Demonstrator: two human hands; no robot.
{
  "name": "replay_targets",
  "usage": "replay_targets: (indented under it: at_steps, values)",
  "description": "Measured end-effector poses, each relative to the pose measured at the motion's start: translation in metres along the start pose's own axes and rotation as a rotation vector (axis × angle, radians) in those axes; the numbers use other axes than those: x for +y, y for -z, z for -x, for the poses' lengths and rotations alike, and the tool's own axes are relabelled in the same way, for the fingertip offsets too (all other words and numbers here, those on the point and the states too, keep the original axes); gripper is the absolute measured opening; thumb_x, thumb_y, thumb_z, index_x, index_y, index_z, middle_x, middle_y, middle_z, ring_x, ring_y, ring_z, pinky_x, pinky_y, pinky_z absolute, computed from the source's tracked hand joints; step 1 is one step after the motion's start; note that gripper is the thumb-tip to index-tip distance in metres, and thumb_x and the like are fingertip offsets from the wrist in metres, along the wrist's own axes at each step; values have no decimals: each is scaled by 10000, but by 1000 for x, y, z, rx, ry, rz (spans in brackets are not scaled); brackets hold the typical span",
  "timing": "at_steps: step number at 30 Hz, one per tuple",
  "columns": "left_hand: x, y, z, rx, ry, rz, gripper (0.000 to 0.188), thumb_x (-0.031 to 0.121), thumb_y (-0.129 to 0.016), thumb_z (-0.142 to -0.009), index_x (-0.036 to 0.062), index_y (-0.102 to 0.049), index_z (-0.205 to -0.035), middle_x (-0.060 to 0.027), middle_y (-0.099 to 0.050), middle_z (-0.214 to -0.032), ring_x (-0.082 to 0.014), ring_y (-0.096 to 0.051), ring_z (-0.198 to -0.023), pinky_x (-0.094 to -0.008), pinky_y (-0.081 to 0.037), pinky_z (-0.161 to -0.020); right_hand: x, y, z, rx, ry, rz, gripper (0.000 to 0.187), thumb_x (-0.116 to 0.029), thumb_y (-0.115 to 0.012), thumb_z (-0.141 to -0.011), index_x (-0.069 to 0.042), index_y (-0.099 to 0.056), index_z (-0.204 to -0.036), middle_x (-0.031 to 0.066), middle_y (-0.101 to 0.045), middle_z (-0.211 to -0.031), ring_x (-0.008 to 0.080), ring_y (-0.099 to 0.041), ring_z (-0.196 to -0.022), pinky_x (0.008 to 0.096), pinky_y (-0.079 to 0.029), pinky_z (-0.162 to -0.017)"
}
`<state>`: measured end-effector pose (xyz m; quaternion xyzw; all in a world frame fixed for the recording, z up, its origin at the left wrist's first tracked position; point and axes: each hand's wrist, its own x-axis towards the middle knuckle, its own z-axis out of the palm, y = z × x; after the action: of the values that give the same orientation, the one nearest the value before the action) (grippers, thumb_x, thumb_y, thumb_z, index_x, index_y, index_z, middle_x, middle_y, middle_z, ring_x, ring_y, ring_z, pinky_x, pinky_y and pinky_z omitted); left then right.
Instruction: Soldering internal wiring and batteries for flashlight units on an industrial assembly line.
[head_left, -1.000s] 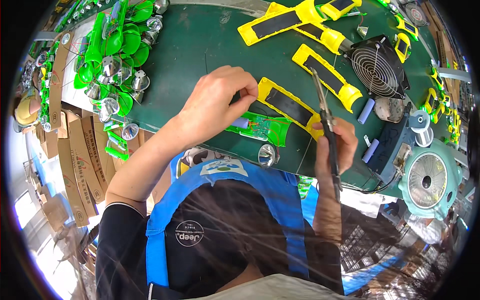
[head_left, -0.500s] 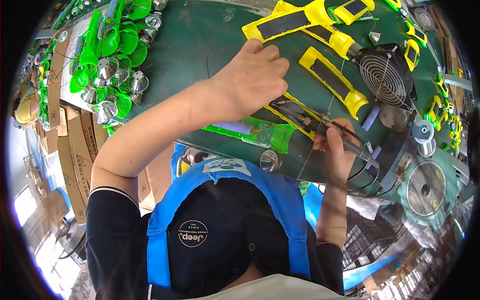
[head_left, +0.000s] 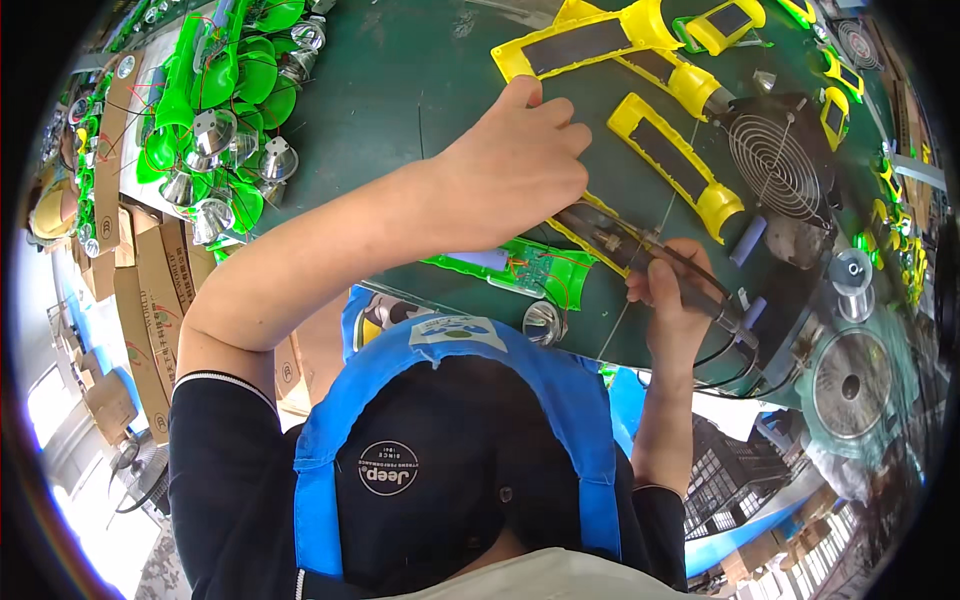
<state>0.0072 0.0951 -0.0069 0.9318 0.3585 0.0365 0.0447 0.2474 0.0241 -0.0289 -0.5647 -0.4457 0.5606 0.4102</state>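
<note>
My right hand [head_left: 672, 295] is wrapped round what looks like a soldering iron with a dark handle [head_left: 703, 299], its cable trailing toward the table's near edge. The iron points left over a yellow casing with a dark panel [head_left: 573, 236]. Above that casing's left end is my left hand [head_left: 530, 165], its fingers curled; whatever they grip is hidden beneath them. Closer to me lies a green casing [head_left: 570, 275] with a purple battery [head_left: 480, 259] and a circuit board [head_left: 530, 268]. A silver reflector [head_left: 543, 323] sits beside it.
Several yellow casings [head_left: 680, 165] lie beyond my hands. A square black fan [head_left: 775, 165] stands at right, near another purple battery [head_left: 748, 240]. Green casings with reflectors [head_left: 215, 140] are heaped at left. A round fan-like grille [head_left: 851, 384] is at far right.
The view has shifted slightly, so the table's things appear a little farther right. Both hands keep nearly the same place and grip.
</note>
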Motion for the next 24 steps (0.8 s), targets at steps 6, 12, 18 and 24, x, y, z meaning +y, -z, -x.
replay_targets:
  at_steps: [6,12,18,24]
  values:
    - [0,1,0,-19,-4,-7,85,77,-610,-721,113,-669,-770,-11,-520,-841,-172,-502,-943,-352,-349,-891,10,12,8,94,134,-112,216,-113,-630,-885,34,-539,-1016,119,-643,-726,160,-618,-602,278,-525,-590]
    - [1,0,0,-6,-16,-50,62,75,-608,-729,109,-659,-738,-17,-514,-822,-177,-513,-907,-364,-354,-879,18,12,14,117,203,-227,250,-156,-629,-895,31,-532,-1029,128,-642,-736,191,-618,-626,311,-524,-612]
    - [2,-1,-2,1,-20,-22,47,93,-612,-749,109,-652,-731,-10,-517,-821,-164,-512,-901,-365,-351,-876,15,11,14,27,192,-130,238,-143,-635,-909,34,-530,-1027,135,-656,-784,159,-626,-657,285,-539,-629]
    - [3,1,-3,-7,-6,-42,47,85,-613,-749,108,-646,-725,-8,-519,-818,-164,-514,-902,-365,-348,-877,5,6,8,-3,95,-119,195,-97,-658,-887,29,-557,-997,118,-663,-777,135,-632,-658,264,-534,-622]
